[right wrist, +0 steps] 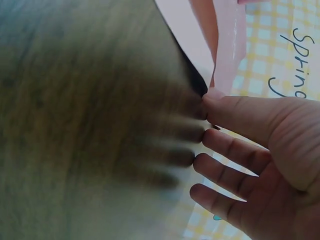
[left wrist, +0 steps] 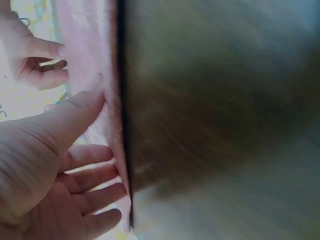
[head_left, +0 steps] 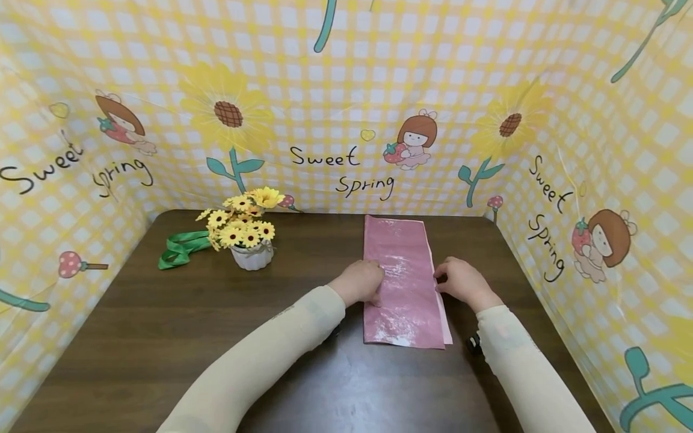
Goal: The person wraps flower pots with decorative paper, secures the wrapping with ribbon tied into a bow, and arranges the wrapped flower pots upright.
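A folded sheet of pink paper (head_left: 400,282), shiny in patches, lies lengthwise on the dark wooden table. Its layers part slightly along the right edge, where a paler side (right wrist: 192,35) shows. My left hand (head_left: 358,281) rests at the left fold. In the left wrist view its thumb (left wrist: 82,112) lies over the paper and the other fingers reach the edge, fairly straight. At the opposite long edge, my right hand (head_left: 462,281) pinches the paper with its thumb (right wrist: 240,110) and a forefinger mostly hidden behind it; the other fingers extend beside the paper.
A white pot of yellow artificial flowers (head_left: 253,255) stands at the back left of the table (head_left: 135,337). Beside it lies a looped green ribbon (head_left: 184,248). Yellow checked cloth walls (head_left: 325,108) enclose the table at the back and both sides.
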Tool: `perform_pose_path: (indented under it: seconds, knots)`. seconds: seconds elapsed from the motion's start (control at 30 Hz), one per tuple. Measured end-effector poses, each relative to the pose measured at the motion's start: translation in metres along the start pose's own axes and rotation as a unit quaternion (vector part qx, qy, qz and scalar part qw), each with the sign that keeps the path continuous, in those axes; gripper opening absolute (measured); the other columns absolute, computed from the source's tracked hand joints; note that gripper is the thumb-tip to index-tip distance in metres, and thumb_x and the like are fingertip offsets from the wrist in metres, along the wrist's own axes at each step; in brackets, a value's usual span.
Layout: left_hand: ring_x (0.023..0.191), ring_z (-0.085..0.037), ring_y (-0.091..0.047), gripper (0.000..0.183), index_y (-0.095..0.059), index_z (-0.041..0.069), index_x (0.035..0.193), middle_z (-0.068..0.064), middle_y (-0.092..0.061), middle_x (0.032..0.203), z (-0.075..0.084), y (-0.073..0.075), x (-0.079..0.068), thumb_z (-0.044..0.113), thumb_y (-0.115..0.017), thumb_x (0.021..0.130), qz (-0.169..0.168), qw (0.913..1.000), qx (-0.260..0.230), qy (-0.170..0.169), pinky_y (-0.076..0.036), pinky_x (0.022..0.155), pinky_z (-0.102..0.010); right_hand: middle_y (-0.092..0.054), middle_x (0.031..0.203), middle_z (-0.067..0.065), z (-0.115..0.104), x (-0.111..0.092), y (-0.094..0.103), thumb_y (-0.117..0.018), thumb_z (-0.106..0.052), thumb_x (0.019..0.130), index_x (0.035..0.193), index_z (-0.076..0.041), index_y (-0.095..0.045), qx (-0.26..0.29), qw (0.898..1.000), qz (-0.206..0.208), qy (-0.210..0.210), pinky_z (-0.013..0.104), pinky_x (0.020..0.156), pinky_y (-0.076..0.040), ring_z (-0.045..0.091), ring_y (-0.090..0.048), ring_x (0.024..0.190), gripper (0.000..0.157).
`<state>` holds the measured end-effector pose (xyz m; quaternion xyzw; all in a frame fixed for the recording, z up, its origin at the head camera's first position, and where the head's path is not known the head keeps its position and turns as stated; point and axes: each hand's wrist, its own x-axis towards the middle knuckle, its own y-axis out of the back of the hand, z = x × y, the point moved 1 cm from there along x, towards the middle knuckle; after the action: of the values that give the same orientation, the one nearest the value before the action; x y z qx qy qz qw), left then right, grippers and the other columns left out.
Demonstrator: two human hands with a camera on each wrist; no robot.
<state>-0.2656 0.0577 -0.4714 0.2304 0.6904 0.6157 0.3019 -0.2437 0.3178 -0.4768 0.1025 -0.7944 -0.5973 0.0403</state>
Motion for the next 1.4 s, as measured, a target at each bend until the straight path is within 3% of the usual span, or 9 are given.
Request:
perform_pose_path:
  seconds: [0.17, 0.27, 0.43, 0.53, 0.7, 0.97, 1.4]
  knots:
    - [0.111, -0.026, -0.062, 0.040, -0.074, 0.012, 0.099, -0.007, -0.068, 0.115, 0.005, 0.005, 0.002, 0.045, -0.086, 0.079, -0.018, 0.9992, -0.022, 0.028, -0.053, 0.096, -0.041, -0.066, 0.108, 0.008, -0.001, 0.001, -0.001, -0.082, -0.014, 0.085, 0.102, -0.011, -0.079, 0.013, 1.000, 0.005, -0.010, 0.051, 0.091, -0.052, 0.030, -0.065, 0.099, 0.018]
    - [0.110, -0.026, -0.063, 0.032, -0.075, 0.011, 0.101, -0.008, -0.069, 0.114, 0.016, 0.009, 0.002, 0.038, -0.081, 0.084, -0.009, 0.9985, -0.044, 0.031, -0.055, 0.092, -0.040, -0.065, 0.110, 0.009, 0.000, 0.000, -0.003, -0.082, -0.014, 0.085, 0.102, -0.011, -0.079, 0.017, 1.000, 0.006, -0.018, 0.051, 0.093, -0.052, 0.030, -0.065, 0.102, 0.018]
    - [0.109, -0.022, -0.064, 0.040, -0.071, 0.011, 0.110, -0.006, -0.068, 0.115, 0.052, 0.018, -0.001, 0.044, -0.077, 0.088, 0.037, 0.9970, -0.058, -0.035, -0.054, 0.094, -0.036, -0.066, 0.113, 0.011, 0.000, 0.001, -0.003, -0.083, -0.013, 0.083, 0.102, -0.010, -0.080, 0.019, 1.000, 0.006, -0.023, 0.052, 0.094, -0.052, 0.033, -0.065, 0.105, 0.019]
    - [0.109, -0.020, -0.062, 0.054, -0.069, 0.013, 0.115, -0.004, -0.066, 0.117, 0.078, 0.020, -0.005, 0.058, -0.076, 0.085, 0.054, 0.9953, -0.023, -0.077, -0.054, 0.095, -0.034, -0.067, 0.110, 0.012, -0.001, 0.001, 0.000, -0.083, -0.011, 0.082, 0.101, -0.009, -0.080, 0.019, 1.000, 0.008, -0.017, 0.052, 0.093, -0.052, 0.034, -0.065, 0.104, 0.019]
    - [0.107, -0.018, -0.063, 0.069, -0.067, 0.013, 0.125, -0.001, -0.067, 0.116, 0.105, 0.009, -0.008, 0.063, -0.077, 0.080, 0.073, 0.9918, 0.024, -0.102, -0.055, 0.089, -0.033, -0.068, 0.108, 0.011, 0.000, 0.001, -0.002, -0.083, -0.010, 0.081, 0.100, -0.009, -0.080, 0.022, 1.000, 0.014, -0.011, 0.051, 0.093, -0.052, 0.033, -0.066, 0.103, 0.019]
    - [0.104, -0.018, -0.060, 0.045, -0.072, 0.022, 0.112, 0.002, -0.067, 0.112, 0.114, -0.002, -0.012, 0.054, -0.080, 0.082, 0.070, 0.9911, 0.037, -0.107, -0.057, 0.079, -0.035, -0.067, 0.110, 0.012, -0.001, -0.003, -0.002, -0.083, -0.012, 0.083, 0.102, -0.008, -0.079, 0.029, 0.999, 0.012, -0.013, 0.051, 0.095, -0.051, 0.034, -0.065, 0.106, 0.020]
    - [0.102, -0.018, -0.060, 0.034, -0.072, 0.023, 0.109, 0.000, -0.066, 0.111, 0.115, -0.001, -0.014, 0.045, -0.081, 0.084, 0.066, 0.9943, 0.011, -0.083, -0.057, 0.075, -0.035, -0.067, 0.108, 0.011, 0.002, -0.002, -0.005, -0.084, -0.013, 0.081, 0.101, -0.007, -0.079, 0.032, 0.999, 0.025, -0.001, 0.051, 0.094, -0.051, 0.035, -0.065, 0.104, 0.021]
